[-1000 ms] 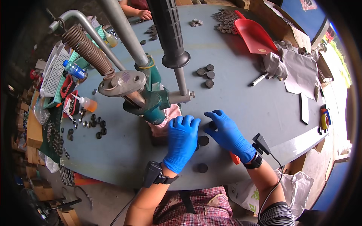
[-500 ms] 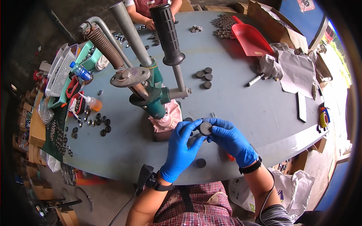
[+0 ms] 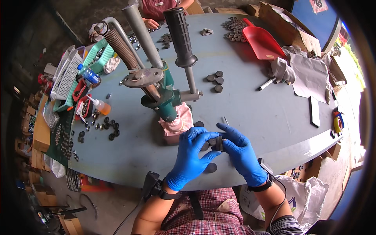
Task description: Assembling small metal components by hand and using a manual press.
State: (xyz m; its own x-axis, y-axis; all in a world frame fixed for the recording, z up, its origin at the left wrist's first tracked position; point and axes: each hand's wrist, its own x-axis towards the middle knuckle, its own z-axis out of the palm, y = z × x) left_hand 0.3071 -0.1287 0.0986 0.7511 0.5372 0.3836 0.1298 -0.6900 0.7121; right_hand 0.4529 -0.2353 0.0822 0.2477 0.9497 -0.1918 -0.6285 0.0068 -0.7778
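In front of me, over the near edge of the table, my left hand (image 3: pixel 192 156) in a blue glove grips dark round discs between thumb and fingers. One dark disc (image 3: pixel 219 144) is turned edge-on, and another shows just left of it. My right hand (image 3: pixel 243 159), also gloved in blue, has its thumb against the edge-on disc, while its index finger stretches away from it. Below the hands a loose dark disc (image 3: pixel 211 167) lies on the table, with another (image 3: pixel 199 124) above the left fingers. A thin metal pin (image 3: pixel 226 121) lies beyond the right fingertips.
A green hand press (image 3: pixel 162 102) with a black-gripped lever (image 3: pixel 181 37) rises ahead. Several discs (image 3: pixel 218 81) lie beyond it. A dropper bottle (image 3: pixel 102 107) and baskets (image 3: pixel 64 80) stand left; a red dustpan (image 3: pixel 263 43) lies far right. Another person's hand (image 3: pixel 150 23) is across the table.
The disc between my hands has turned from face-up to edge-on. My right index finger has lifted away from it. The view has shifted slightly, and the other person's hand has moved left.
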